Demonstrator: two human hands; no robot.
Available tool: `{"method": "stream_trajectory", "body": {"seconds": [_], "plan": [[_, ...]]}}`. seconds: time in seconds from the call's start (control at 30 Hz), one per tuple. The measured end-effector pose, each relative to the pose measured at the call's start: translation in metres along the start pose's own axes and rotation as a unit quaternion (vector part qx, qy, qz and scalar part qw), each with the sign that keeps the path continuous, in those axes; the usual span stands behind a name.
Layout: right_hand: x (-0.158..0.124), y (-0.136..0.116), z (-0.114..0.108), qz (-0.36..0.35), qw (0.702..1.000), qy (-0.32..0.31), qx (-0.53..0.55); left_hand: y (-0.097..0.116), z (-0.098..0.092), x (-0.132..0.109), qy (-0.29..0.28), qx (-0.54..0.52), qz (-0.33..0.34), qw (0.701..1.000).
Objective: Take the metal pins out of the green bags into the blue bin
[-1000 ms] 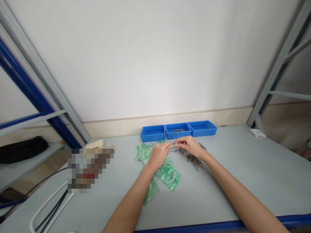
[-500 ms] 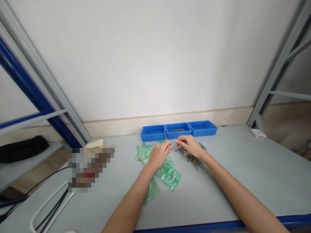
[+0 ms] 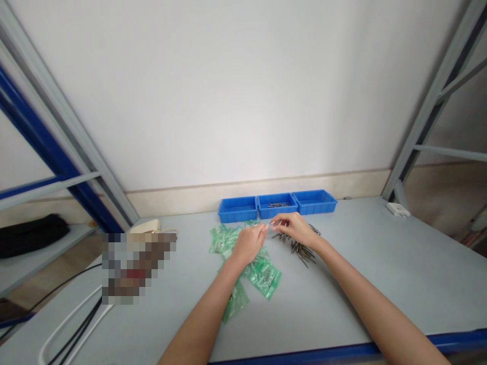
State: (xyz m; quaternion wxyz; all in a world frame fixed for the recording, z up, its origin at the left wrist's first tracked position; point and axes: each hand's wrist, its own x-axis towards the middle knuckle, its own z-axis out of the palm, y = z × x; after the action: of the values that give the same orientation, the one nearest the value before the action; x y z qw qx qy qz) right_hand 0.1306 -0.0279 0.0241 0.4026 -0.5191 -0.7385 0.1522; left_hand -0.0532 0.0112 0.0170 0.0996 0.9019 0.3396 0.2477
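My left hand (image 3: 250, 242) is closed in a pinch above the green plastic bags (image 3: 264, 274), its fingertips on a small pale piece too small to make out. Facing it, my right hand (image 3: 296, 228) has its thumb and forefinger curled at the left fingertips, close round something tiny that I cannot name. The bags hold small metal pieces and lie partly hidden under my left hand and forearm. Below my right hand is a loose pile of dark, thin metal parts (image 3: 302, 252), like bolts or drill bits.
Three blue bins stand in a row by the wall: a left bin (image 3: 238, 218), a middle bin (image 3: 277, 209) with thin metal parts inside, and a right bin (image 3: 315, 205). White cables (image 3: 72, 317) lie at the left. A white socket block (image 3: 397, 210) sits far right.
The right forefinger has lifted a little from the thumb near the left fingertips. The whole view has shifted slightly; bags, bins and pile stay where they were.
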Motion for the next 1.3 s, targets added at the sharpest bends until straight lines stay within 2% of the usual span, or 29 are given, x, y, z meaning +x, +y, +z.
{"method": "stream_trajectory", "body": {"seconds": [0.13, 0.27, 0.33, 0.43, 0.57, 0.63, 0.7, 0.77, 0.8, 0.9, 1.17, 1.3], "plan": [[-0.003, -0.006, -0.003, -0.014, 1.0, -0.009, -0.003, 0.001, 0.0, -0.001, -0.009, -0.013, 0.012, 1.0], [0.001, -0.001, 0.001, 0.024, 0.998, -0.035, 0.037, -0.002, -0.001, 0.0, 0.001, -0.032, -0.01, 0.999], [0.013, 0.008, 0.001, 0.063, 0.997, -0.012, 0.047, -0.004, -0.002, 0.001, 0.008, -0.041, -0.033, 0.999], [0.041, 0.022, -0.005, 0.123, 0.991, 0.05, 0.008, -0.007, -0.003, 0.002, 0.013, -0.048, -0.053, 0.997], [0.065, 0.031, -0.022, 0.144, 0.988, 0.054, -0.027, -0.009, -0.004, 0.002, 0.008, -0.055, -0.063, 0.996], [0.059, 0.028, -0.025, 0.138, 0.989, 0.045, -0.042, -0.01, -0.004, 0.002, 0.007, -0.05, -0.062, 0.997], [0.041, 0.023, -0.02, 0.107, 0.991, 0.019, -0.077, -0.01, -0.003, 0.003, 0.006, -0.037, -0.059, 0.998], [0.018, 0.018, -0.009, 0.028, 0.982, -0.026, -0.186, -0.009, -0.002, 0.003, 0.002, -0.017, -0.052, 0.998], [0.008, 0.017, -0.003, 0.01, 0.972, -0.04, -0.231, -0.008, -0.002, 0.002, -0.002, -0.008, -0.047, 0.999], [-0.012, 0.014, 0.01, 0.018, 0.954, -0.059, -0.294, -0.004, -0.002, 0.001, -0.013, 0.009, -0.028, 0.999], [-0.008, 0.01, 0.018, 0.024, 0.941, -0.055, -0.333, -0.005, -0.001, 0.0, -0.019, 0.024, 0.001, 1.0], [-0.009, 0.011, 0.017, 0.036, 0.962, -0.033, -0.27, -0.006, 0.002, -0.001, -0.002, 0.035, 0.061, 0.998]]}}
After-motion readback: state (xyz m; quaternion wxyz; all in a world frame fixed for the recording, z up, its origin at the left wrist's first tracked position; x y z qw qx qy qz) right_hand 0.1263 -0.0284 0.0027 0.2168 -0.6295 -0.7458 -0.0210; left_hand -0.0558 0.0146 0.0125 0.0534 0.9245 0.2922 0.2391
